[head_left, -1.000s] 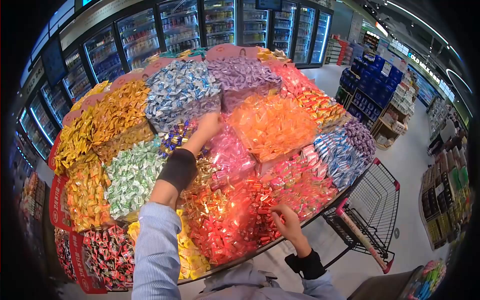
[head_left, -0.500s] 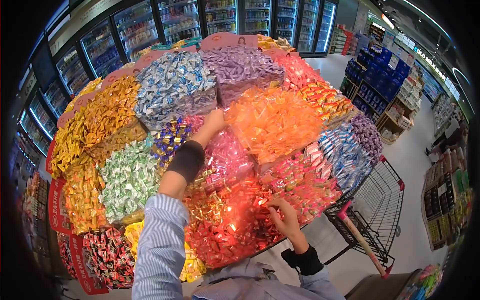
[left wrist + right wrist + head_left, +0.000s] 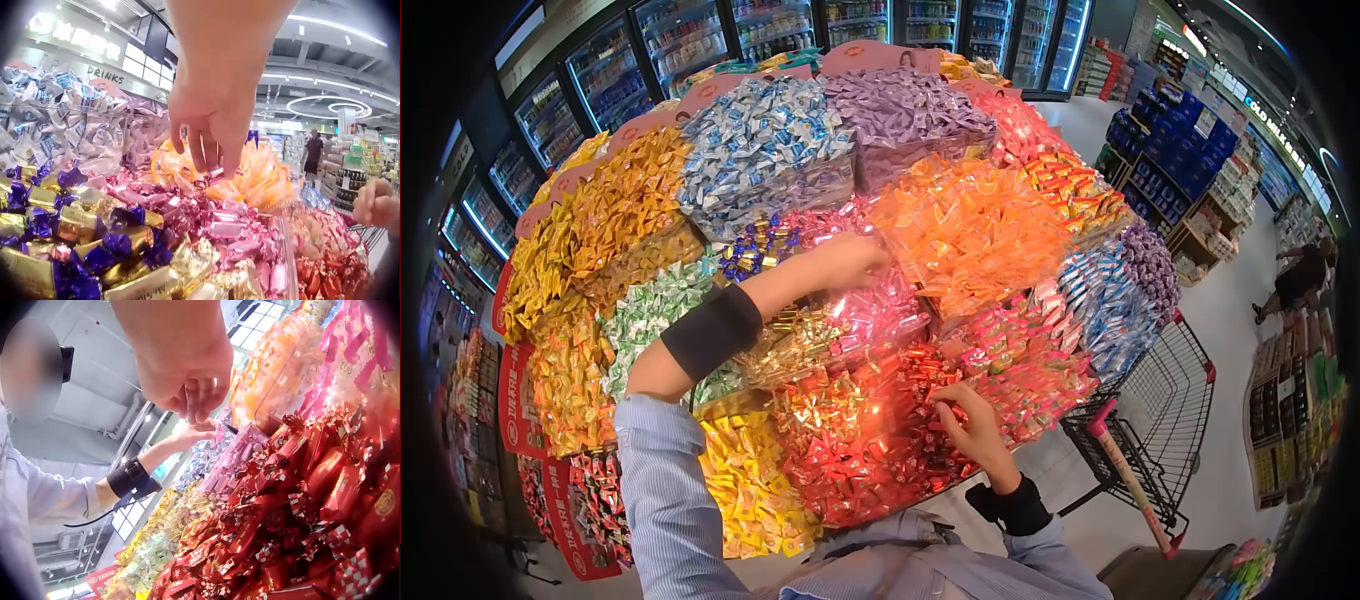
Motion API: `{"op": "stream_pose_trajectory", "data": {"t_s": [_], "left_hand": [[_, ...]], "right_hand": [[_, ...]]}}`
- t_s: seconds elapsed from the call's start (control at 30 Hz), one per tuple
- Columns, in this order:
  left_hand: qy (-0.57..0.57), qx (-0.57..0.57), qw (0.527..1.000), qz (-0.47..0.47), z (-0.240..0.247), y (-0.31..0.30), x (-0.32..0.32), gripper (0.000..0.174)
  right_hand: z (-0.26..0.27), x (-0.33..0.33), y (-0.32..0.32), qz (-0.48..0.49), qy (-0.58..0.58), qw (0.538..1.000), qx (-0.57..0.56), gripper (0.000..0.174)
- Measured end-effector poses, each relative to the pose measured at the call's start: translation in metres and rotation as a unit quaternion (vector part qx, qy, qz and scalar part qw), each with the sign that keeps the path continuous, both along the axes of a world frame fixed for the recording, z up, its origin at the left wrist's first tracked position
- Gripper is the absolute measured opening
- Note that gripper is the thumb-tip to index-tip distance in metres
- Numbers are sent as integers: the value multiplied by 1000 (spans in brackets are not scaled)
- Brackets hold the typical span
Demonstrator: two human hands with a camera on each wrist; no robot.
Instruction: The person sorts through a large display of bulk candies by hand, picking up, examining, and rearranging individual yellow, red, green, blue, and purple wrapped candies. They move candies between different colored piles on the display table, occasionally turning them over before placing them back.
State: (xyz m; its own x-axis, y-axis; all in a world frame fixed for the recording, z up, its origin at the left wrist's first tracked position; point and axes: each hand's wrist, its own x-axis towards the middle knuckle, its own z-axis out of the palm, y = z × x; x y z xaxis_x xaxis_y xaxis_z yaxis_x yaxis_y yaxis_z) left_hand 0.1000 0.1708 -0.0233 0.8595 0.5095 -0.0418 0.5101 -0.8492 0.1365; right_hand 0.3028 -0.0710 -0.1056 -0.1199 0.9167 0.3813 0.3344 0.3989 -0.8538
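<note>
Fingers [image 3: 195,149] of the left hand [image 3: 855,262] have drawn back, pinching pink candy [image 3: 219,436].

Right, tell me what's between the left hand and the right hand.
Pink foil-wrapped candies lie nearer the left hand, then red foil-wrapped candies nearer the right hand. The head view shows it.

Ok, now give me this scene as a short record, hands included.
setting: shop, heaped wrapped candy
left hand: left hand over pink heap, seemingly pinching a pink candy
right hand: right hand above red candies, fingers loosely curled, nothing visible held
beyond pink heap: orange candies
beside display: shopping cart
background: drink coolers
</note>
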Motion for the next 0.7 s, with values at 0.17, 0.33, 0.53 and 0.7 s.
{"op": "stream_pose_trajectory", "data": {"t_s": [0.17,0.33,0.53,0.7], "left_hand": [[-35,-35,999,16,-17,6,-12,20],[22,31,995,93,22,50,-46,21],[102,75,991,-50,-4,58,-64,21],[31,104,992,-61,-15,55,-66,16]], "right_hand": [[-3,-5,5,12,-12,1000,16,12],[-1,0,6,14,-7,1000,-11,15],[-7,-3,7,8,3,1000,-24,14],[-7,-5,8,9,-13,1000,16,15]]}}
